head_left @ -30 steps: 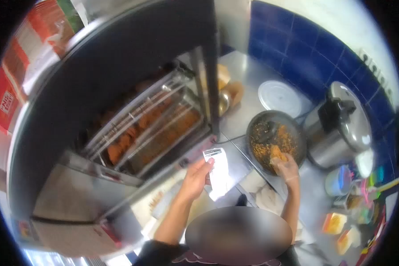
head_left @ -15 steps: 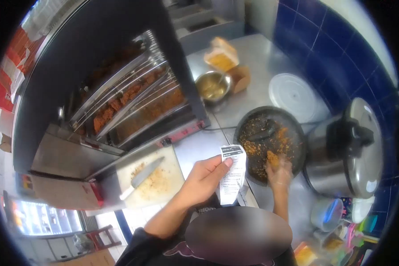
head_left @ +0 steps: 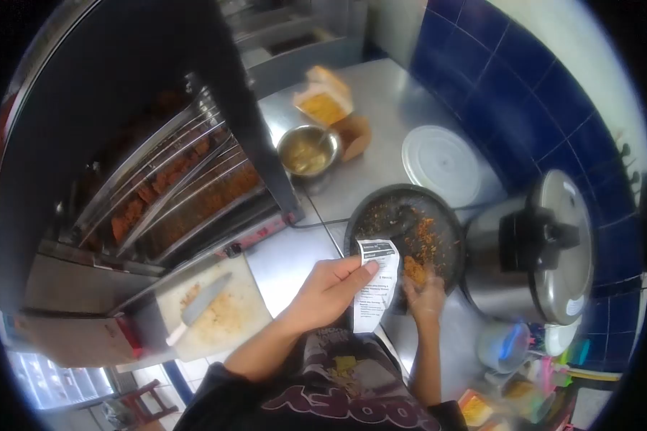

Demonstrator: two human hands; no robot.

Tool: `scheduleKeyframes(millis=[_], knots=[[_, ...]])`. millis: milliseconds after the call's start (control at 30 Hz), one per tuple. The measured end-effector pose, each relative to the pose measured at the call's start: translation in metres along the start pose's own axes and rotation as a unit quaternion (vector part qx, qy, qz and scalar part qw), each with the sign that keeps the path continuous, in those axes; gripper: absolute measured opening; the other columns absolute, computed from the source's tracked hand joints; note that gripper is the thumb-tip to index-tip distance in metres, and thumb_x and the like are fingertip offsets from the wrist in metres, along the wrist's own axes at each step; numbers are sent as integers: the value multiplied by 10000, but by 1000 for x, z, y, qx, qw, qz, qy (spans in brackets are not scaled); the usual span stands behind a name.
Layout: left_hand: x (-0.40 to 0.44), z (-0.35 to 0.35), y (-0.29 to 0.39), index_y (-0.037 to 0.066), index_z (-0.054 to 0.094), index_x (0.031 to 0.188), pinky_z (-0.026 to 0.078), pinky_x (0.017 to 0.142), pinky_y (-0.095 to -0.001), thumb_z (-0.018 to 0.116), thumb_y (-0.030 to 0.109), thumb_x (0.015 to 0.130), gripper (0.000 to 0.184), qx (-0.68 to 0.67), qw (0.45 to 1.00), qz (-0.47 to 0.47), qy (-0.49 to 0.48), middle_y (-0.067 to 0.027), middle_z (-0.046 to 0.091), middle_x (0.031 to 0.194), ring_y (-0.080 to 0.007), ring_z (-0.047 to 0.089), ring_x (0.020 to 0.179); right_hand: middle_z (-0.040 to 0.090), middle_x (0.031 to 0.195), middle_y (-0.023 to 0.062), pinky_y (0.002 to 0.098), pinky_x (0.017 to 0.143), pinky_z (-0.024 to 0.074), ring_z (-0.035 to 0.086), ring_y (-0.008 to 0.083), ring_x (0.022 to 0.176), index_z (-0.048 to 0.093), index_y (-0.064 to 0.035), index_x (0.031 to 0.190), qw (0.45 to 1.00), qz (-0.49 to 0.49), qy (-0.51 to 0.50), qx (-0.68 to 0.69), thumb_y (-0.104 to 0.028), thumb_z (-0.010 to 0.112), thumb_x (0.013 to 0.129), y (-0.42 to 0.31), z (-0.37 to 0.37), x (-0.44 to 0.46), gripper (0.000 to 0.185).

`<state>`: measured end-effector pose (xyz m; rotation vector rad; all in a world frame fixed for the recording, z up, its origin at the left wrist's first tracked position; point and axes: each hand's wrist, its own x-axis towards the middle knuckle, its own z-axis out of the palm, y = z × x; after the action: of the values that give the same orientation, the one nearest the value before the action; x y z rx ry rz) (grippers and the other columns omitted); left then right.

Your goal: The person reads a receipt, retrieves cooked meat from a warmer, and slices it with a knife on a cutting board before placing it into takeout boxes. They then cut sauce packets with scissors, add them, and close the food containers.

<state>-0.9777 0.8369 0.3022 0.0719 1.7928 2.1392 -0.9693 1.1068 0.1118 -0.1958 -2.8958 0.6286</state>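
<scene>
Between the thumb and fingers of my left hand (head_left: 331, 287) is a printed paper slip (head_left: 375, 287), held upright over the near edge of a dark round pan (head_left: 449, 251). Brown crumbs and bits lie scattered in the pan. My right hand (head_left: 425, 296), in what looks like a clear glove, is at the pan's near right side, its fingers on a golden-brown fried piece (head_left: 414, 271). The slip hides part of the pan.
A heated cabinet (head_left: 266, 158) with food on racks stands left, above a cutting board (head_left: 248, 302) with a knife (head_left: 205, 302). Behind are a metal bowl (head_left: 308, 152), food box (head_left: 323, 104) and white lid (head_left: 442, 165). A large cooker (head_left: 499, 287) is right; containers (head_left: 503, 348) sit below it.
The view has swung, so the cabinet sits further left and the cutting board shows. My left hand has brought the slip closer to the pan. The fried piece remains at my right hand.
</scene>
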Motion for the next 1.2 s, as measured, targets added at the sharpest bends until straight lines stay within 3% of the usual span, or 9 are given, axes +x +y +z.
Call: scheduleKeyframes(millis=[400, 433, 500, 567, 667, 867, 1000, 1100, 1200], knots=[[33, 6, 5, -40, 692, 1098, 495, 667, -243, 543, 247, 1051, 327, -24, 1000, -2, -18, -17, 690, 836, -75, 597, 727, 621, 1134, 291, 503, 902, 495, 621, 460, 1021, 536, -45, 1370, 997, 36, -70, 24, -465, 744, 819, -1, -13, 8, 723], [32, 4, 8, -47, 693, 1109, 533, 749, -269, 564, 199, 1035, 288, 85, 996, -8, -29, -57, 710, 884, -133, 663, 800, 617, 1146, 292, 508, 912, 489, 615, 461, 1036, 537, -45, 1371, 997, 32, -72, 20, -482, 738, 823, 2, -10, 7, 728], [21, 7, 21, -28, 714, 1073, 559, 839, -346, 591, 176, 1009, 246, 153, 967, 195, -59, -124, 728, 961, -257, 711, 901, 613, 1158, 292, 514, 915, 485, 609, 461, 1046, 529, -41, 1378, 998, 15, -41, 35, -496, 731, 827, 16, 2, 3, 742], [20, 15, 50, 11, 741, 1017, 552, 914, -481, 603, 176, 990, 217, -16, 905, 390, -169, -182, 723, 1053, -401, 696, 1003, 612, 1146, 279, 512, 886, 492, 607, 451, 1028, 499, -31, 1408, 998, -36, 32, 36, -508, 708, 846, 14, 10, 8, 766], [20, 21, 86, 101, 740, 1069, 417, 1033, -563, 598, 197, 986, 191, 34, 807, 540, -239, -137, 706, 1125, -417, 627, 1109, 617, 1091, 256, 505, 852, 500, 614, 433, 986, 486, -37, 1423, 998, -16, 21, 49, -488, 717, 843, 18, 16, 5, 770], [24, 60, 119, 171, 770, 991, 346, 1104, -525, 706, 188, 914, 102, 80, 840, 483, -234, -51, 704, 1165, -329, 617, 1160, 624, 1054, 220, 499, 801, 509, 619, 409, 939, 506, -65, 1398, 995, 11, 70, 73, -459, 763, 810, 10, 11, 9, 753], [34, 80, 113, 173, 759, 1029, 382, 1065, -518, 704, 187, 919, 124, 64, 850, 470, -230, -65, 716, 1132, -318, 661, 1082, 626, 1058, 217, 503, 802, 510, 619, 404, 945, 520, -68, 1380, 994, 59, -22, 93, -478, 760, 815, 25, 20, 10, 738], [59, 91, 91, 156, 740, 1018, 473, 954, -478, 697, 202, 927, 110, 47, 793, 554, -250, -87, 726, 1044, -319, 683, 1003, 627, 1065, 214, 508, 805, 511, 618, 402, 949, 526, -73, 1371, 991, -14, 98, 88, -489, 752, 823, 18, 18, 11, 725], [56, 82, 67, 78, 596, 1321, 396, 1051, -638, 602, 307, 968, 420, -23, 867, 435, -241, -227, 683, 1166, -477, 615, 1145, 625, 1071, 218, 512, 813, 510, 617, 402, 951, 542, -60, 1346, 995, 12, 87, 52, -492, 745, 827, 22, 20, 7, 705]])
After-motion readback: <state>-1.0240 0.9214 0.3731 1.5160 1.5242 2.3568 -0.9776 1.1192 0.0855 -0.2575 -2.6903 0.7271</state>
